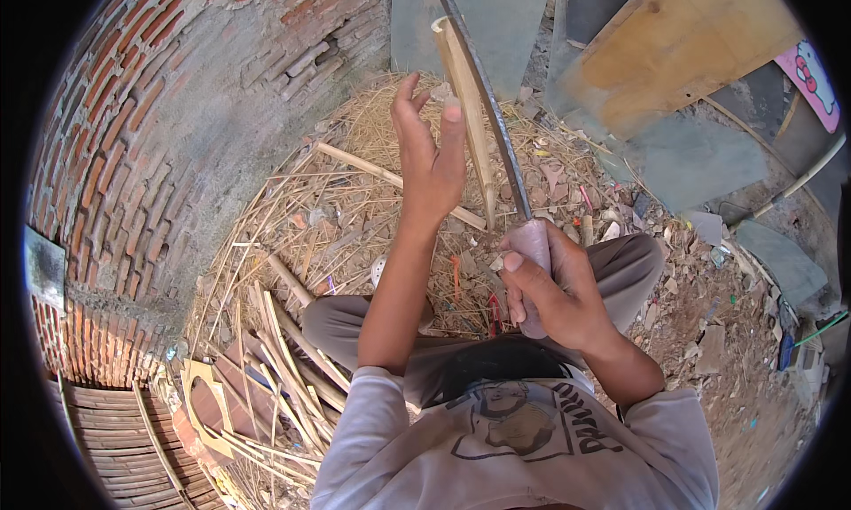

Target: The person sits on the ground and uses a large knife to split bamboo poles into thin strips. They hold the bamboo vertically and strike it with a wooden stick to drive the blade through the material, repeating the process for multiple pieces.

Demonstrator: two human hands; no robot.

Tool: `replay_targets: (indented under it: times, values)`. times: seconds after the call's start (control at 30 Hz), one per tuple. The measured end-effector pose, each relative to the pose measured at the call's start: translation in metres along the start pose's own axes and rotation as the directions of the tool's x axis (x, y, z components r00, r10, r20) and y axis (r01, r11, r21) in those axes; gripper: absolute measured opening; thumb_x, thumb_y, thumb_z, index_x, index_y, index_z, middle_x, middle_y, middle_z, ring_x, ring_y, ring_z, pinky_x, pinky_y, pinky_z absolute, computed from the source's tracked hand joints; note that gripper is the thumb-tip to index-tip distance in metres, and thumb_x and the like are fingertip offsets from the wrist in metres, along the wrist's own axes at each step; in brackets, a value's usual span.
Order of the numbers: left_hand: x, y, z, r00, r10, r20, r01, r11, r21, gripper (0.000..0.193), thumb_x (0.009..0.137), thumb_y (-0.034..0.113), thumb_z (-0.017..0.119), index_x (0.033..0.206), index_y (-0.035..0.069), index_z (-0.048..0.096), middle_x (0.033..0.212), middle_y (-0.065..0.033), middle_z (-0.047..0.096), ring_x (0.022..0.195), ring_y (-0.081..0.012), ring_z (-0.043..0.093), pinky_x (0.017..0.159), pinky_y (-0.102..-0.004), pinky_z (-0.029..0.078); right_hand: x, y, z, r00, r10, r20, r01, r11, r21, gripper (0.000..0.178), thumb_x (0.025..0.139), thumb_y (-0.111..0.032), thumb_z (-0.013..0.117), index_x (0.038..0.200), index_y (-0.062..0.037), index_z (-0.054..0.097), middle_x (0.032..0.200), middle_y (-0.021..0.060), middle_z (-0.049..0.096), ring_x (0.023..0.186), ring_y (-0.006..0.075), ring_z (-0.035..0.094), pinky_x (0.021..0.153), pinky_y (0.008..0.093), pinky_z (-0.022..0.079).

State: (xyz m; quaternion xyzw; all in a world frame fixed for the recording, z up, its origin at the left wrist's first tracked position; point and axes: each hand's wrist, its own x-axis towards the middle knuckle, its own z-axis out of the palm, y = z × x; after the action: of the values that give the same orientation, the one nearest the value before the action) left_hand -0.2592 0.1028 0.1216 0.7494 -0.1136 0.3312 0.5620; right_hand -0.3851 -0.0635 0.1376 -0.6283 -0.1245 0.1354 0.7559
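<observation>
A long machete with a dark narrow blade is in my right hand. My fingers wrap its thick, pale pinkish handle, and the blade slants up and away to the far edge of the view. Just left of the blade stands a split bamboo piece, tilted, its lower end near the littered ground. Whether blade and bamboo touch, I cannot tell. Beside the bamboo my left hand is raised and open, fingers apart, with its thumb close to the bamboo's edge.
Straw and shavings cover the ground around another bamboo stick. Split bamboo strips are piled at my left knee. A worn brick wall rises on the left. Flat grey sheets and a wooden board lie at far right.
</observation>
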Motion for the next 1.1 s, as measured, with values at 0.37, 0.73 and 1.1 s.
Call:
replay_targets:
  times: [0.37, 0.73, 1.1]
  values:
    - [0.049, -0.068, 0.064, 0.998, 0.046, 0.039, -0.026, 0.908, -0.417, 0.026, 0.105, 0.030, 0.045, 0.097, 0.005, 0.048, 0.072, -0.0025, 0.053, 0.058, -0.0080, 0.053, 0.050, -0.0219, 0.046, 0.000, -0.001, -0.006, 1.000, 0.010, -0.017, -0.010, 1.000, -0.002, 0.025, 0.098, -0.020, 0.058, 0.108, 0.0008, 0.049, 0.065, 0.0036, 0.053, 0.049, 0.0089, 0.050, 0.046, 0.0252, 0.042]
    - [0.047, -0.056, 0.071, 0.998, 0.002, 0.056, 0.023, 0.890, -0.456, 0.029, 0.104, 0.032, 0.048, 0.096, 0.004, 0.050, 0.065, 0.0000, 0.052, 0.054, -0.0059, 0.050, 0.049, -0.0221, 0.041, 0.000, -0.002, -0.011, 0.998, -0.018, -0.060, 0.022, 0.998, 0.063, 0.018, 0.099, -0.016, 0.056, 0.100, 0.0001, 0.050, 0.058, 0.0007, 0.052, 0.046, 0.0054, 0.048, 0.042, 0.0238, 0.036]
    - [0.046, -0.061, 0.074, 0.998, 0.032, 0.063, -0.001, 0.897, -0.443, 0.022, 0.103, 0.029, 0.051, 0.096, 0.008, 0.049, 0.068, -0.0001, 0.052, 0.054, -0.0056, 0.050, 0.047, -0.0199, 0.041, 0.000, -0.002, -0.010, 0.998, 0.008, -0.056, -0.006, 0.999, 0.035, 0.018, 0.099, -0.016, 0.056, 0.100, 0.0001, 0.049, 0.057, 0.0003, 0.052, 0.047, 0.0051, 0.048, 0.043, 0.0233, 0.036]
